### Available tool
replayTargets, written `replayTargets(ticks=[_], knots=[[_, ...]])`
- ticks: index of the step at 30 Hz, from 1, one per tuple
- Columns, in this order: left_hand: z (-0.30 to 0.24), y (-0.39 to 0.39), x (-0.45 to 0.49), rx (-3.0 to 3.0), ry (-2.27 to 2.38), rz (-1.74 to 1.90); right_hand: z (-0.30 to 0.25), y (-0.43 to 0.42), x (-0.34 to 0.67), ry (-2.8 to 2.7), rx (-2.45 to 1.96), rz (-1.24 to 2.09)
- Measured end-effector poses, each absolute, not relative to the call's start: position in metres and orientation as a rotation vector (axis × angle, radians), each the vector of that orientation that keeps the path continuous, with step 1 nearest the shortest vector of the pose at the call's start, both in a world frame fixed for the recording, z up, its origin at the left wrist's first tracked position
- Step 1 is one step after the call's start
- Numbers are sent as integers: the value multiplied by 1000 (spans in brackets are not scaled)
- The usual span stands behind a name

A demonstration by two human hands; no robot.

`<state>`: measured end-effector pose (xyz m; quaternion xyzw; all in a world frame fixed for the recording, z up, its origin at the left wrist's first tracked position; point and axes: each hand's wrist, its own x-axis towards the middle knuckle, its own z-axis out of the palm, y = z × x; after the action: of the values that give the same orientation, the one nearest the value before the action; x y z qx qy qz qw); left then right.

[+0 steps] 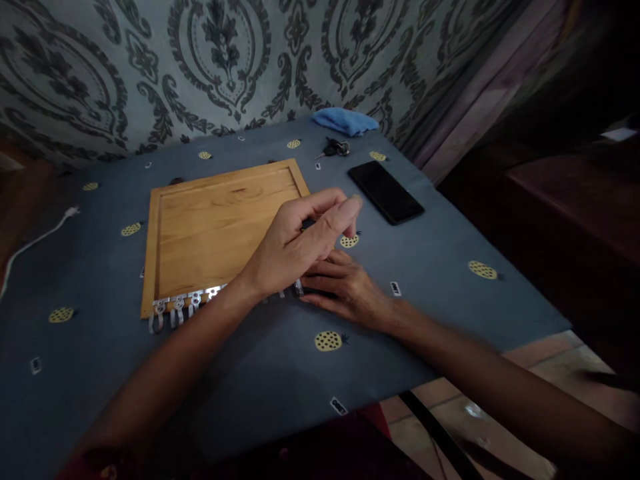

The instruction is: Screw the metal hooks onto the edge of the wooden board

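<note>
A framed wooden board (210, 233) lies on the table, with several silver metal hooks (195, 300) along its near edge. My left hand (305, 233) is above the board's right side, closed, thumb and fingers drawn together. A small dark patch shows inside its grip, but what it holds is hidden. Just below it, my right hand (345, 287) rests at the board's near right corner. Its thumb and fingers close around a shiny metal hook (299, 288) there. My left hand and forearm cover part of the board and of the hook row.
A black phone (386, 191) lies to the right of the board. Behind it are a bunch of keys (335, 147) and a folded blue cloth (345, 121). At far left, a white cable (43, 237) runs over the pineapple-print tablecloth (100, 373). A patterned wall (280, 67) stands behind.
</note>
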<state>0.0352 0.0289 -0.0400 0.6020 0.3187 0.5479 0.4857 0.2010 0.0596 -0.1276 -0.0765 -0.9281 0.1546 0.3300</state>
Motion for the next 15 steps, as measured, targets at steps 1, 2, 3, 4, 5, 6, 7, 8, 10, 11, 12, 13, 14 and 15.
replayTargets(ticks=[1,2,3,4,5,6,7,8,10,11,12,13,14,15], knots=[[-39,28,35,1475,781,1319,-128,60,201,-2423,-199,404],[-38,28,34,1477,782,1296,-128,60,201,-2420,-199,405],[-37,28,33,1473,783,1270,-129,60,201,-2422,-203,410],[-38,28,32,1469,783,1247,-129,60,201,-2423,-207,414],[-38,28,31,1466,781,1233,-129,60,201,-2428,-210,421],[-39,28,30,1461,780,1234,-130,60,201,-2431,-212,426],[-41,28,29,1457,780,1246,-130,60,201,-2433,-213,432],[-42,28,30,1451,779,1267,-130,59,202,-2435,-215,437],[-45,27,33,1442,805,1343,-130,59,202,-2438,-219,437],[-46,27,35,1443,839,1394,-130,60,202,-2442,-221,436],[-47,26,39,1446,883,1450,-129,60,202,-2447,-219,436],[-47,26,42,1447,936,1510,-129,60,202,-2453,-216,439],[-47,25,45,1444,991,1564,-129,60,202,-2458,-212,444],[-47,24,48,1437,1039,1608,-128,60,202,-2461,-205,447]])
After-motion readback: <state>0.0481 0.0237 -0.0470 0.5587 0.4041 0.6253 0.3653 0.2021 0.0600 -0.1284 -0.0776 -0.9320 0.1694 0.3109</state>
